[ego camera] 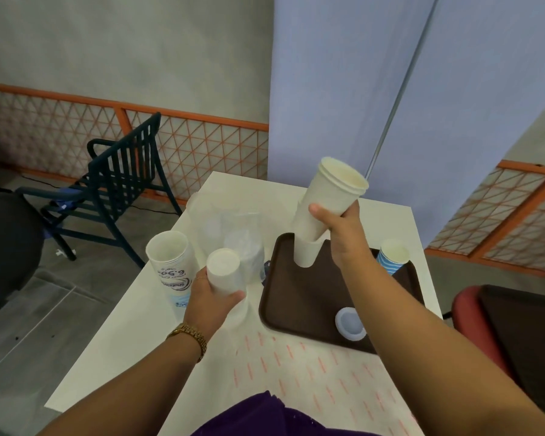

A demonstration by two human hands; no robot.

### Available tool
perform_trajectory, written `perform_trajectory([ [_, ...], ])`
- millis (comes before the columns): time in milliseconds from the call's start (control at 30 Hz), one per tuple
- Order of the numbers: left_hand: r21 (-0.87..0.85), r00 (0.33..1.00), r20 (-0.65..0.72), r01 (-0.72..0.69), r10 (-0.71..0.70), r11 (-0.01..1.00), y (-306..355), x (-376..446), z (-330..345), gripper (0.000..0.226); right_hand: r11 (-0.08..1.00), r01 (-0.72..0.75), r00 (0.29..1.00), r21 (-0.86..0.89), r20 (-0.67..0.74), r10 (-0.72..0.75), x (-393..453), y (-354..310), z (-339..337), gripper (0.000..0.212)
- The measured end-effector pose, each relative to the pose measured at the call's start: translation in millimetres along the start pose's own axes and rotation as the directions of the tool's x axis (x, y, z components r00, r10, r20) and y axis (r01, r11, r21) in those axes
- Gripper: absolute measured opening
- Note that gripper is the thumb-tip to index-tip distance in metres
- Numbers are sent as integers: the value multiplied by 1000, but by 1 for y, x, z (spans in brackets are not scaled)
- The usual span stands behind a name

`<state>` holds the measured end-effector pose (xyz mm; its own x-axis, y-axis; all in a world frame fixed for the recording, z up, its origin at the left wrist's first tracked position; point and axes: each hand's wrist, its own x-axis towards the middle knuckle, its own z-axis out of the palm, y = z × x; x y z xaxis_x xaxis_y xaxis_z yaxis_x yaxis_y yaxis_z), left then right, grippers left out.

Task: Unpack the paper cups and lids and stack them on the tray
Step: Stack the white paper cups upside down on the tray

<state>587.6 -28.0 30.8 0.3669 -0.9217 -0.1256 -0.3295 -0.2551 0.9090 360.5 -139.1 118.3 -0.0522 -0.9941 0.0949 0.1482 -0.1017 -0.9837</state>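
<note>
Two hands: both busy, I see each gripping cups.
Lid (350, 323): flat on tray (296, 309), near edge.
Left hand (213, 302): wrapped round sleeve (223, 270), over table (114, 357).
Right hand (343, 229): clasping stack (324, 206) mid-height, tilted, base on tray.
Handling: light, crushable paper; I'd hold mid-wall, gently.
Blue cup (390, 258): tray's far corner.
</note>
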Motion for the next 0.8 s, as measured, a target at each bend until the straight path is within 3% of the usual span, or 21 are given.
perform_trajectory([
  [133,24,1000,-8,10,-10,1000,-4,2,1,82,987,88,989,-136,-108,-103,45,-28,-1,86],
  [300,42,1000,-20,21,-20,999,-5,2,3,79,958,48,982,-283,-162,-97,82,-23,-1,88],
  [567,71,999,-17,36,-35,997,-4,3,3,80,907,-36,993,-419,-117,-15,82,34,-15,103],
  [667,69,999,-17,37,-36,997,-7,3,4,83,860,-142,984,-491,-161,70,71,56,-25,121],
  [800,70,998,-20,60,-59,996,-7,3,4,85,853,-244,965,-461,-206,165,32,86,-39,121],
])
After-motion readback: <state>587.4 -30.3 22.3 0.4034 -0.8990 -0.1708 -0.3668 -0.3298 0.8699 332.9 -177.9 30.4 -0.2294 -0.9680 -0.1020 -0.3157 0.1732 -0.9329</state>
